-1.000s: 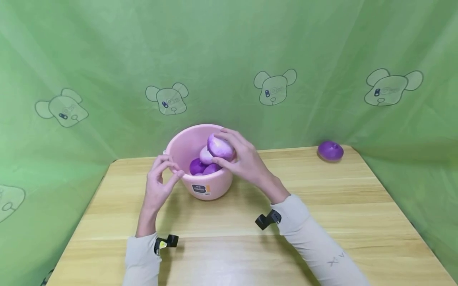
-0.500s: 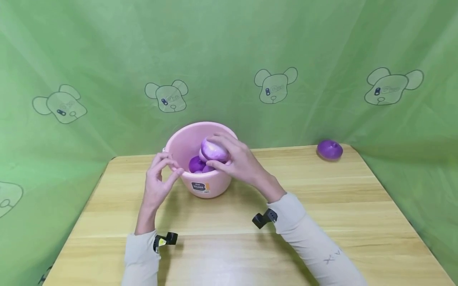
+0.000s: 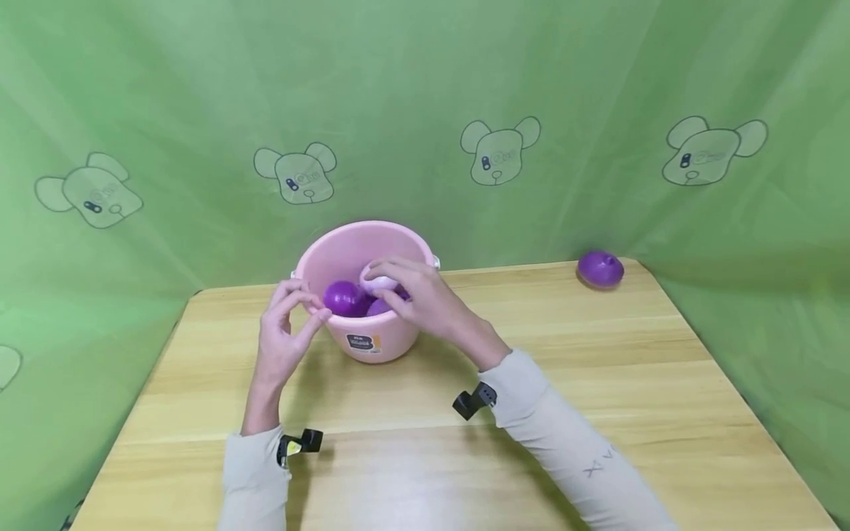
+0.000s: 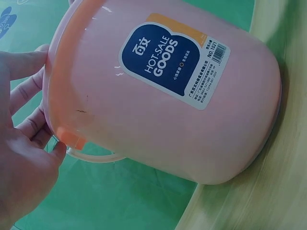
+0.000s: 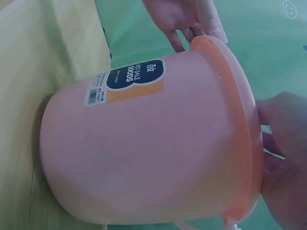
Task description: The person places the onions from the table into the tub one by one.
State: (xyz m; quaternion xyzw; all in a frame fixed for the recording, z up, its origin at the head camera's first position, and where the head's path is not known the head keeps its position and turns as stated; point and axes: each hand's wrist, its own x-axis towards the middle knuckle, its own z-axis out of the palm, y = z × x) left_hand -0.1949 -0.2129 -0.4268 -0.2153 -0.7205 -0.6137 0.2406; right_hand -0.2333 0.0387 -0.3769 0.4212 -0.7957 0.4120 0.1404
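Note:
A pink bucket (image 3: 375,341) with a dark label stands upright at the back of the table. My left hand (image 3: 282,339) pinches its left rim between thumb and fingers; the left wrist view shows this grip beside the bucket's handle lug. Over the right side of the opening, my right hand (image 3: 425,301) reaches in with its fingers around a pale purple-and-white onion (image 3: 380,283), mostly hidden by the hand. A glossy dark purple onion (image 3: 345,299) and a duller purple one (image 3: 378,307) lie inside. The bucket wall hides the right fingertips in the right wrist view.
Another purple onion (image 3: 600,270) rests near the back right corner of the wooden table (image 3: 598,413). A green curtain (image 3: 398,96) printed with bear heads hangs right behind the table and at both sides.
My right hand has lowered the pale onion from rim height down into the bucket and leftward. A dark purple onion now shows larger at the left inside. The left hand keeps the rim.

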